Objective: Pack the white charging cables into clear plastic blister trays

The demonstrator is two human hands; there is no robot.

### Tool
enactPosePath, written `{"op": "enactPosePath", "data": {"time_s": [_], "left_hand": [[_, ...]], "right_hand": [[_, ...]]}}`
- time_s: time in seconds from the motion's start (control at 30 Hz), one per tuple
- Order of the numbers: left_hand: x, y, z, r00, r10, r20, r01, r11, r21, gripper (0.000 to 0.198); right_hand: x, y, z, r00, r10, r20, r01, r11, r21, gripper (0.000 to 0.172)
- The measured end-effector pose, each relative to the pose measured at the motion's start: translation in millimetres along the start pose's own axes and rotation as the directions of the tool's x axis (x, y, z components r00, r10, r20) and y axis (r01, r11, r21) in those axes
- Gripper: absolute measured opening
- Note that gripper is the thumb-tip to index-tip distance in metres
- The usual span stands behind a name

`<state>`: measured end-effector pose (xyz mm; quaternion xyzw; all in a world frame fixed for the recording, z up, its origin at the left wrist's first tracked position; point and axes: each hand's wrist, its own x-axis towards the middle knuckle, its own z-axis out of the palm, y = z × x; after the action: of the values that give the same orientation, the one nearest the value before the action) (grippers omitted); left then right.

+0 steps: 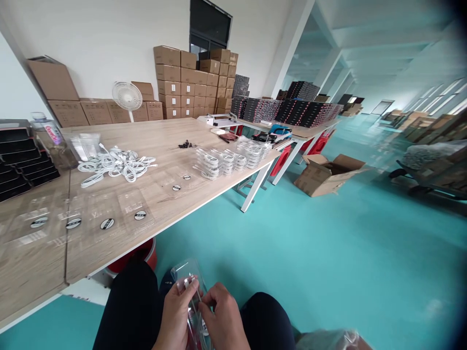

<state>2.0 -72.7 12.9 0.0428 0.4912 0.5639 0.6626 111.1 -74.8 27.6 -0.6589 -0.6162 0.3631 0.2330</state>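
Observation:
Low in the picture, over my lap, my left hand (177, 313) and my right hand (222, 318) are both closed on one clear plastic bag (187, 273). A white cable with its plugs shows through the top of the bag. The fingers of both hands pinch the bag's sides. On the wooden table (164, 141) to my left lie a loose heap of white cables (116, 164) and rows of flat clear bags with round black stickers (107, 223).
Filled cable bags (229, 159) are stacked near the table's right end. A bottle (51, 138), black trays (22, 160), a white fan (127, 96) and stacked cardboard boxes (189, 82) stand at the back. An open box (326, 174) sits on the teal floor.

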Motion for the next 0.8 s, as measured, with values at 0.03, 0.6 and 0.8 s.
{"op": "enactPosePath", "data": {"time_s": [0.03, 0.6, 0.8], "left_hand": [[0, 0, -0.4, 1.0, 0.011, -0.01, -0.011, 1.0, -0.006, 0.041], [20, 7, -14.1, 0.991, -0.035, -0.126, 0.013, 0.986, -0.168, 0.022], [15, 13, -12.5, 0.998, -0.048, -0.051, 0.037, 0.98, -0.197, 0.012]], "right_hand": [[-1, 0, 0, 1.0, -0.01, -0.002, 0.01, 1.0, -0.014, 0.016], [-19, 70, 22, 0.946, -0.252, -0.202, 0.275, 0.957, 0.093, 0.031], [-22, 79, 25, 1.0, -0.007, 0.023, -0.011, 0.71, 0.704, 0.065]]}}
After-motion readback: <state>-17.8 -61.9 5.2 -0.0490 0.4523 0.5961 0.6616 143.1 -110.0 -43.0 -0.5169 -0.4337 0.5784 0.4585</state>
